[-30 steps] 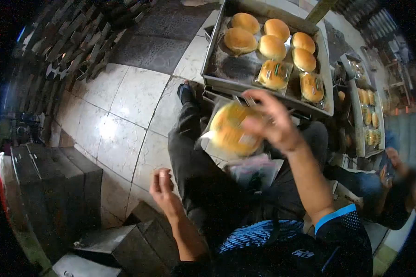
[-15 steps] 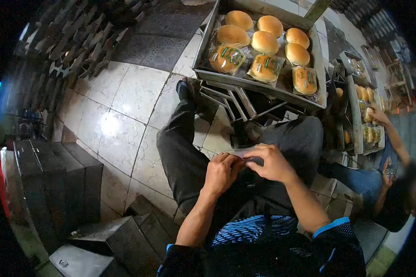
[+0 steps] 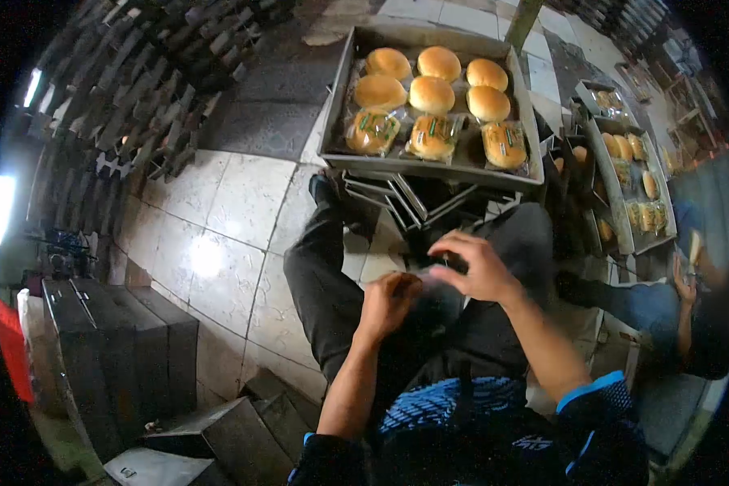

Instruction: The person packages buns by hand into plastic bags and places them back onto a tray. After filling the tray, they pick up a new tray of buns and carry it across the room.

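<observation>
My left hand (image 3: 390, 305) is closed, pinching what looks like a clear plastic bag (image 3: 439, 309) that hangs between my hands, faint and blurred. My right hand (image 3: 479, 271) is beside it, thumb near the bag's top edge and fingers raised apart from the thumb. In front of my knees a metal tray (image 3: 429, 168) holds several bare round buns (image 3: 432, 95) in its back rows. Along its near side lie three buns in clear printed wrappers, one of them a wrapped bun (image 3: 433, 138) in the middle.
The tray rests on stacked metal trays (image 3: 409, 198). Dark metal boxes (image 3: 121, 356) stand at my left. On the right, another tray (image 3: 652, 236) holds buns, and a co-worker's hand (image 3: 685, 285) is near it. Tiled floor (image 3: 235, 194) lies left of my leg.
My right hand's fingers have lifted and spread away from my left hand, and the bag now hangs lower between them. The co-worker's hand has left the right tray. The view has shifted slightly.
</observation>
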Action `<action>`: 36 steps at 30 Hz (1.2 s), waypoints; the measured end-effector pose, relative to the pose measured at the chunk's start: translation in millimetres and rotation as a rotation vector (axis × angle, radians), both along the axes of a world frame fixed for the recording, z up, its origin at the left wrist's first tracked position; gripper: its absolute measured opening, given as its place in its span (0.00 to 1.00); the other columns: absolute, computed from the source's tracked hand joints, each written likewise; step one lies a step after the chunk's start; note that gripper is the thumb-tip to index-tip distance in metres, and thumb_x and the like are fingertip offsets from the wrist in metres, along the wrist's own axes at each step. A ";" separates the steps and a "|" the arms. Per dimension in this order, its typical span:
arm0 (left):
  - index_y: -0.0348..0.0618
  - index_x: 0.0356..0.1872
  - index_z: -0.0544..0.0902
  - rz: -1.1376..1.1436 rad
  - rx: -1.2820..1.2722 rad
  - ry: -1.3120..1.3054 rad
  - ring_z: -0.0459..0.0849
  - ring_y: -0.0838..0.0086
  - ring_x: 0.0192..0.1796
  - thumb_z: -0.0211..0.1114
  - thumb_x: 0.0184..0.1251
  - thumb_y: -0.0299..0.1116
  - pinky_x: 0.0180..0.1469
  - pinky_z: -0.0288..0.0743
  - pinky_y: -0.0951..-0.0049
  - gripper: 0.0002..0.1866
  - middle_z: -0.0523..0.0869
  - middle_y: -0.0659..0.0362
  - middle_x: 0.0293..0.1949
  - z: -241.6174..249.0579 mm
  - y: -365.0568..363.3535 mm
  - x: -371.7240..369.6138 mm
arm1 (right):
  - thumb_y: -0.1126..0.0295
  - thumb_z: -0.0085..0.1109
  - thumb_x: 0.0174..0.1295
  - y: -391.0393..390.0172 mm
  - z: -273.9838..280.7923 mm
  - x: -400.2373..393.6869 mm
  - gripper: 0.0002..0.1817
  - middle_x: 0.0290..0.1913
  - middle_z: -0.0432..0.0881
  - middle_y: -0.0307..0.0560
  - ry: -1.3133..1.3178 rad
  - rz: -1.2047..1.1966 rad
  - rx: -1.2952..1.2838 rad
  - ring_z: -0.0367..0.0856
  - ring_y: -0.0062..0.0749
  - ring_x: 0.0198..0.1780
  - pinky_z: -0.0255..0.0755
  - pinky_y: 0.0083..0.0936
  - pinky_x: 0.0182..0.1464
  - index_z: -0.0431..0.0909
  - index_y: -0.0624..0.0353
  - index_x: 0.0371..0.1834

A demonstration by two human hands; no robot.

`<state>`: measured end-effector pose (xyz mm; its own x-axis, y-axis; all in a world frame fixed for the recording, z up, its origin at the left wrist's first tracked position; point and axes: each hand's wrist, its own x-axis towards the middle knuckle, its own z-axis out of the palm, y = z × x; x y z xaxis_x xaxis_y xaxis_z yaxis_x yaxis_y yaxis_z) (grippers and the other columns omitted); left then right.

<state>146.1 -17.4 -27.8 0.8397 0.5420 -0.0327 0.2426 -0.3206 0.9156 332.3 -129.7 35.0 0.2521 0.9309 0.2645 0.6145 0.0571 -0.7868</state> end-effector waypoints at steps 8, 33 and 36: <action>0.35 0.42 0.86 0.139 -0.076 -0.079 0.85 0.68 0.35 0.73 0.62 0.37 0.37 0.77 0.69 0.15 0.84 0.50 0.36 19.6 3.9 4.6 | 0.76 0.67 0.58 2.9 -3.6 -19.9 0.06 0.32 0.85 0.50 -0.099 -0.272 0.062 0.84 0.40 0.33 0.76 0.29 0.35 0.84 0.63 0.38; 0.33 0.35 0.81 0.970 -0.737 -0.670 0.77 0.79 0.29 0.66 0.70 0.31 0.34 0.72 0.78 0.09 0.81 0.59 0.31 -7.1 107.6 -35.6 | 0.46 0.52 0.70 433.4 -3.7 300.3 0.26 0.42 0.85 0.53 0.050 -0.440 -0.804 0.85 0.35 0.36 0.79 0.34 0.33 0.80 0.63 0.41; 0.32 0.35 0.81 0.944 -0.746 -0.731 0.78 0.77 0.30 0.65 0.70 0.30 0.34 0.72 0.77 0.09 0.80 0.58 0.31 -11.7 110.0 -35.4 | 0.46 0.51 0.71 427.9 20.3 291.5 0.27 0.42 0.85 0.48 -0.273 -0.049 -0.771 0.84 0.33 0.41 0.78 0.29 0.43 0.80 0.63 0.45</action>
<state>110.7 92.6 -39.5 0.1266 0.9520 -0.2786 -0.5065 0.3035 0.8070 623.8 298.2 55.3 0.3167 0.8659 -0.3873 0.7779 -0.4707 -0.4162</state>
